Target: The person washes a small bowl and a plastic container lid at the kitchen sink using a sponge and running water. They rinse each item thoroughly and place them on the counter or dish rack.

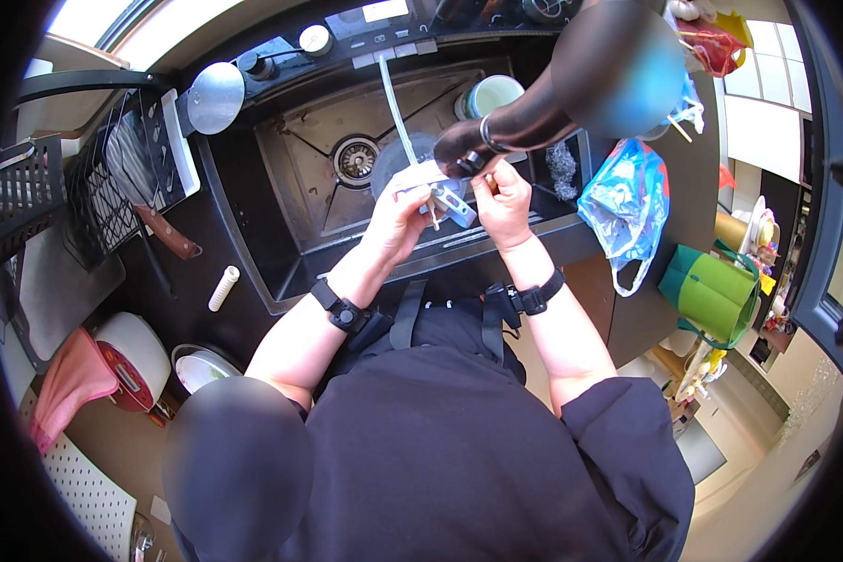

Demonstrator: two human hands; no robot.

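My left hand (400, 221) is over the near side of the dark sink (305, 211), its fingers closed on a white and light-blue plastic fitting (452, 205). Just right of the fitting is my right hand (504, 204), its fingers curled by the spray head of a dark faucet (456, 151); a small yellowish bit shows at the fingertips, and its grip is partly hidden. A clear narrow strand (395, 105), either water or a tube, runs from the sink's back edge towards the fitting. Beneath the hands, a round translucent dish (411, 151) is partly hidden.
A white ribbed cylinder (224, 288) lies left of the sink, near a rack (105, 175) with a wooden-handled knife (167, 230). Inside the sink are a white tub (499, 95) and steel wool (562, 171). Rightward are a blue plastic bag (625, 204) and a green bag (716, 295).
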